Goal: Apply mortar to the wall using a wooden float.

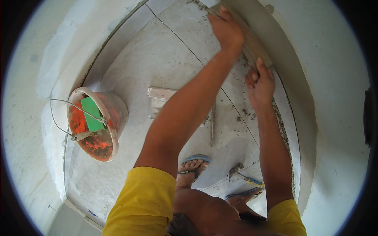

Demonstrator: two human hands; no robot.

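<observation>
A long narrow beige tile strip [255, 46] stands on edge against the foot of the white wall at the upper right. My left hand [226, 28] reaches far forward and lies over its far end, fingers curled on the top edge. My right hand [260, 83] grips its near end, with the fingers on the top edge too. Grey mortar crumbs line the joint between floor and wall below the strip. I am squatting, both feet in flip-flops [193, 167] on the tiled floor.
An orange mortar-stained bucket [114, 108] with a wire handle holds a green float [92, 114] at the left. A loose tile piece [159, 100] and a thin metal rod [213, 126] lie mid-floor. A hammer [241, 176] rests by my right foot. White walls close in on both sides.
</observation>
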